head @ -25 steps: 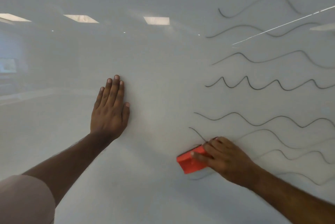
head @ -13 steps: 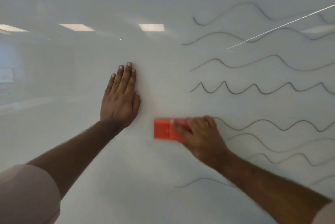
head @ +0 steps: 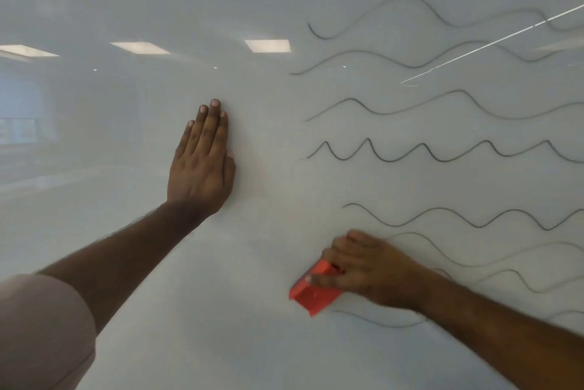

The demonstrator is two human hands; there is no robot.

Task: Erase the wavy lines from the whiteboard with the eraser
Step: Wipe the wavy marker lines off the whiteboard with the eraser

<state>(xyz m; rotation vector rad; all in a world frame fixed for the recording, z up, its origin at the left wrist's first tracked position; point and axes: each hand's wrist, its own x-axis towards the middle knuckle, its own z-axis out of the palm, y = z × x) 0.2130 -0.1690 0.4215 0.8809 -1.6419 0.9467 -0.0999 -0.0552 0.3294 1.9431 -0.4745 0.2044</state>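
Against the glossy white whiteboard I see my right hand closed over the red rectangular block eraser, fingers curled across its upper end and thumb along its side. Most of the eraser juts out past my fingertips, down and to the left, tilted, its face pressed to the whiteboard. It sits at the left end of the lower black wavy lines, just above the faint lowest stroke, which runs right under my wrist. Five clearer lines lie above the eraser; paler ones trail to its right. Up and left of the eraser, well apart from it, my left hand lies flat, fingers together and spread on nothing, palm to the whiteboard.
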